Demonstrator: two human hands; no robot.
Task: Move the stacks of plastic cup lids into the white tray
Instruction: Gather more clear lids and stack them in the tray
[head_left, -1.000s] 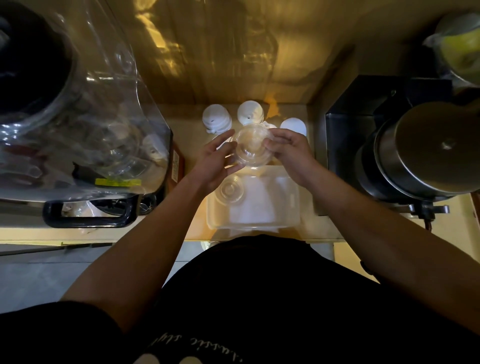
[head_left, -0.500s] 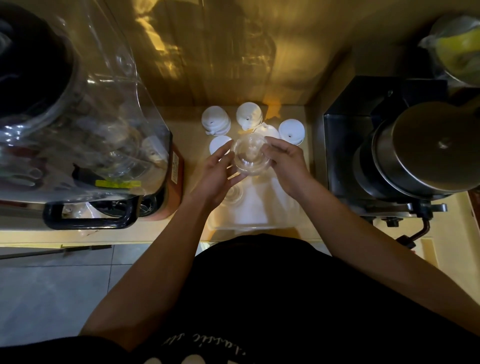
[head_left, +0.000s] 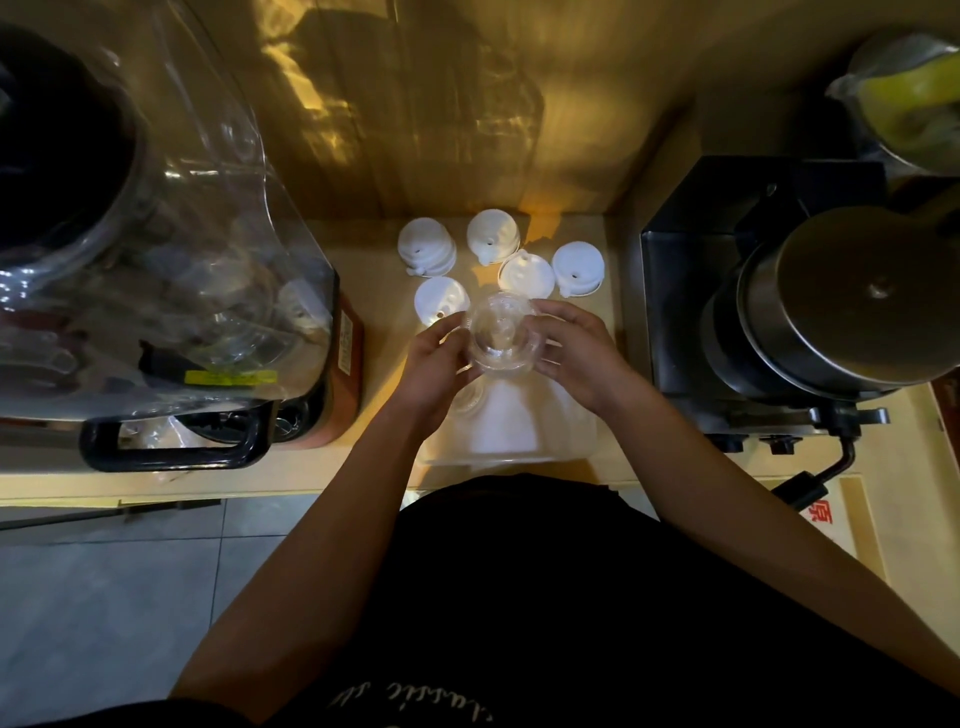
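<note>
Clear lid stack (head_left: 500, 338): gripped from both sides, left hand (head_left: 434, 366) and right hand (head_left: 576, 358) curled around it, held above far edge of white tray (head_left: 519, 431). Second clear lid stack (head_left: 467, 400): in tray, left side, partly hidden by left hand. Five white lid stacks (head_left: 427, 252): on counter (head_left: 374, 291) beyond tray. Blender (head_left: 156, 260) left; steel pot (head_left: 852, 301) right.
</note>
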